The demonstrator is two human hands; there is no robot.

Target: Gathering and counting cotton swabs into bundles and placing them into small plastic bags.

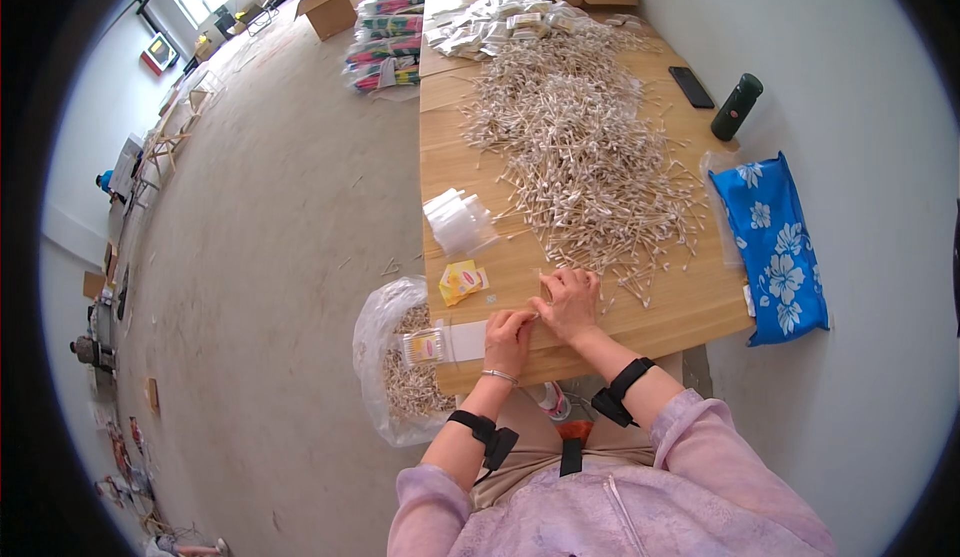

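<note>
Near the front edge of the table, my right hand (568,305) is closed with its fingers curled. Small pale tips poke out beside its fingers and look like cotton swabs. Close to its left, my left hand (508,339) is closed in a pinch; what its fingers hold, if anything, is too small to make out. A large loose heap of cotton swabs (590,147) spreads over the table beyond both hands. Left of my left hand lie a white strip (467,341) and a clear packet of swabs with a yellow label (423,347).
On the wooden table (450,157) are clear bags (460,223), yellow cards (462,282), filled packets (505,19), a phone (691,88), a dark bottle (737,107) and a blue flowered pouch (775,247). A plastic bag of swabs (385,367) stands below the left edge. A wall runs along the right.
</note>
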